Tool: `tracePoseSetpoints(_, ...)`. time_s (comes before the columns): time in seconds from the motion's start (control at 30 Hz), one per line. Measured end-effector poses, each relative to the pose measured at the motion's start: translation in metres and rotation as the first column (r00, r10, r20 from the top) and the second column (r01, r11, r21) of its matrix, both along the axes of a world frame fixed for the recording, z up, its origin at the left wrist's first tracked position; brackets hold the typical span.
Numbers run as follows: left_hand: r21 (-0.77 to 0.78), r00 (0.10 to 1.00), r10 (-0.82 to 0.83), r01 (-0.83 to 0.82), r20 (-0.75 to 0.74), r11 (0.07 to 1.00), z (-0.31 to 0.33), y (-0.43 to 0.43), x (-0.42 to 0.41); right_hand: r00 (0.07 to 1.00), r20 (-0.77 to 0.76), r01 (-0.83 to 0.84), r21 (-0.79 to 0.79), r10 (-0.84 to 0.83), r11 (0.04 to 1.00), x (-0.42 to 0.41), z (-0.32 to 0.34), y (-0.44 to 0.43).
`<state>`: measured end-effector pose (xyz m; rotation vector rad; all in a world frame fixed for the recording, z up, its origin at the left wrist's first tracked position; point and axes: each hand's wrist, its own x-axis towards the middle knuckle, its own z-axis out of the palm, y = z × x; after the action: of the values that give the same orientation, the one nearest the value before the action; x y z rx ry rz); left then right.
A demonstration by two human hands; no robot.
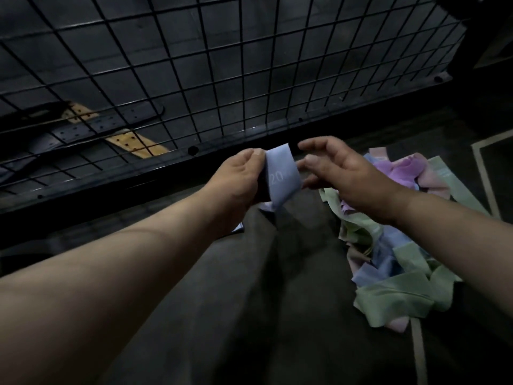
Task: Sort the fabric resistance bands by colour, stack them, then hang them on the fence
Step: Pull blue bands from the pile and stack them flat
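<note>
Running from 9 to 2 o'clock, the fence point(194, 65) closes off the far side, with open room at 6 and 7 o'clock. A pile point(402, 262) of green, blue and pink bands lies at 4 o'clock. At centre the left hand point(238, 179) pinches a blue band point(281, 176) marked 20. The right hand point(349, 179) is loosely spread, holding nothing, fingertips just beside the band's edge
</note>
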<state>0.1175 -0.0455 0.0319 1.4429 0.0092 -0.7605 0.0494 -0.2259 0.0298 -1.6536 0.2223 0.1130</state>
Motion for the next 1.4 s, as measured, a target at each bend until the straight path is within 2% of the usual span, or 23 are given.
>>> tracePoseSetpoints(0.13, -0.018, 0.998, -0.042, 0.043, 0.044, 0.999, 0.004, -0.002, -0.003, 0.995, 0.064, -0.062, -0.157, 0.073, 0.986, 0.007, 0.005, 0.013)
tracePoseSetpoints(0.2, -0.044, 0.999, -0.038, 0.039, 0.012, 0.998, 0.005, -0.002, -0.001, 0.992, 0.122, 0.001, -0.231, 0.028, 0.973, 0.011, 0.004, 0.015)
tracePoseSetpoints(0.27, -0.099, 0.993, -0.102, 0.097, -0.052, 0.990, 0.007, 0.001, 0.000, 0.986, 0.165, 0.077, -0.227, -0.040, 0.971, 0.013, 0.005, 0.017)
tracePoseSetpoints(0.4, -0.171, 0.963, -0.269, 0.262, -0.022, 0.950, 0.005, 0.004, -0.007, 0.981, 0.114, 0.168, -0.104, -0.156, 0.980, 0.019, 0.016, 0.021)
tracePoseSetpoints(0.53, -0.066, 0.900, -0.435, 0.434, 0.006, 0.898, -0.006, 0.008, -0.017, 0.947, 0.019, 0.320, 0.009, -0.320, 0.947, 0.033, 0.026, 0.022)
tracePoseSetpoints(0.7, -0.099, 0.873, -0.486, 0.480, -0.043, 0.872, -0.021, 0.016, -0.024, 0.827, -0.166, 0.562, 0.257, -0.537, 0.786, 0.053, 0.020, -0.001)
tracePoseSetpoints(0.8, -0.056, 0.871, -0.481, 0.477, -0.106, 0.877, -0.025, 0.029, -0.018, 0.763, -0.181, 0.636, 0.381, -0.621, 0.670, 0.049, 0.021, -0.017)
tracePoseSetpoints(0.87, -0.007, 0.872, -0.482, 0.483, -0.089, 0.875, -0.029, 0.038, -0.014, 0.734, -0.188, 0.657, 0.438, -0.653, 0.613, 0.045, 0.019, -0.026)
tracePoseSetpoints(0.97, 0.042, 0.896, -0.436, 0.440, -0.083, 0.897, -0.033, 0.046, -0.012, 0.687, -0.216, 0.699, 0.458, -0.694, 0.549, 0.040, 0.016, -0.037)
tracePoseSetpoints(1.07, 0.043, 0.928, -0.356, 0.362, -0.110, 0.931, -0.035, 0.050, -0.008, 0.667, -0.273, 0.737, 0.376, -0.693, 0.561, 0.031, 0.012, -0.040)
tracePoseSetpoints(1.2, 0.017, 0.949, -0.290, 0.294, -0.121, 0.956, -0.036, 0.048, -0.005, 0.717, -0.361, 0.690, 0.253, -0.596, 0.678, 0.022, 0.002, -0.030)
tracePoseSetpoints(1.27, 0.021, 0.957, -0.262, 0.267, -0.122, 0.964, -0.034, 0.044, -0.005, 0.731, -0.363, 0.633, 0.043, -0.578, 0.773, 0.019, -0.003, -0.023)
tracePoseSetpoints(1.33, 0.030, 0.960, -0.259, 0.264, -0.108, 0.964, -0.030, 0.041, -0.006, 0.789, -0.347, 0.445, -0.244, -0.506, 0.862, 0.013, -0.008, -0.020)
tracePoseSetpoints(1.4, 0.092, 0.942, -0.331, 0.334, -0.052, 0.938, -0.025, 0.037, -0.009, 0.903, -0.286, 0.177, -0.433, -0.321, 0.884, 0.006, -0.010, -0.018)
